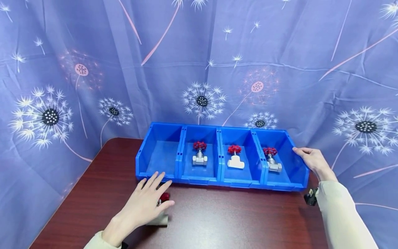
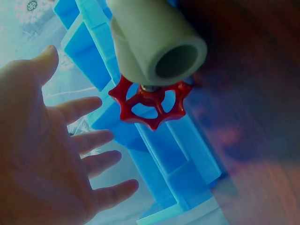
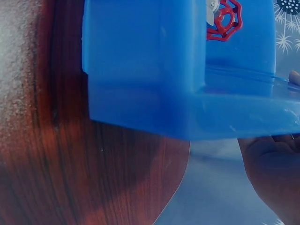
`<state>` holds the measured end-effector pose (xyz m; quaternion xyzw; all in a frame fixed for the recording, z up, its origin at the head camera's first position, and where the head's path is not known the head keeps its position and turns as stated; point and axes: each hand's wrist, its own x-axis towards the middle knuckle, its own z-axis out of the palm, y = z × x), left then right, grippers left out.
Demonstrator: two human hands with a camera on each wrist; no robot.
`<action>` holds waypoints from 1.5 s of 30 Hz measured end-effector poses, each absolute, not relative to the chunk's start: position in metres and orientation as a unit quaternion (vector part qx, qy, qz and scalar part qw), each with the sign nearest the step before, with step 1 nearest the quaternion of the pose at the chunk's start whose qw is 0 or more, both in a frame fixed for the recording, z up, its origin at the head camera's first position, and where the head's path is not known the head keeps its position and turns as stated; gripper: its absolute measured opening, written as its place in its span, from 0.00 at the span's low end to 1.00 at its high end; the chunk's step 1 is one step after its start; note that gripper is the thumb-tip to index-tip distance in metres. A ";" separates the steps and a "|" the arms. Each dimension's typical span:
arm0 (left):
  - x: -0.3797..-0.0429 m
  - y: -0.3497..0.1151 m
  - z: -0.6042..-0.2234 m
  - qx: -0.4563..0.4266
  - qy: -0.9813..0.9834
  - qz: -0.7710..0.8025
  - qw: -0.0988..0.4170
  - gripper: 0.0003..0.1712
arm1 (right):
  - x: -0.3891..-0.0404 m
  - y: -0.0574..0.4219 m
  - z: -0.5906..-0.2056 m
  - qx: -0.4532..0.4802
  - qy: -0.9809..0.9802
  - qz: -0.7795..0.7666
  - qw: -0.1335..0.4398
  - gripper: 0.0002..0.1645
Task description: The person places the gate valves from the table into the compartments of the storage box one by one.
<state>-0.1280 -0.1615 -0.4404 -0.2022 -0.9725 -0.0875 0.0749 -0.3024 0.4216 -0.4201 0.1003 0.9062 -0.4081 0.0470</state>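
My left hand, fingers straight and spread, hovers over a valve near the table's front left. In the left wrist view that valve shows a pale, plastic-looking pipe body and a red handwheel; a gap separates it from my fingers. A row of blue storage bins has four compartments. My right hand grips its right side wall, thumb over the top edge and the other fingers outside. The right wrist view shows part of that hand beyond the wall.
The second compartment from the left holds a metal valve, the third a white valve, the rightmost another metal valve. All have red handwheels. Behind the brown table hangs a blue dandelion-patterned curtain.
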 end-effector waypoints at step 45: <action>-0.095 -0.165 -0.456 -0.239 -0.966 -0.079 0.058 0.31 | -0.302 0.419 -0.422 0.104 0.906 -0.410 0.034 0.52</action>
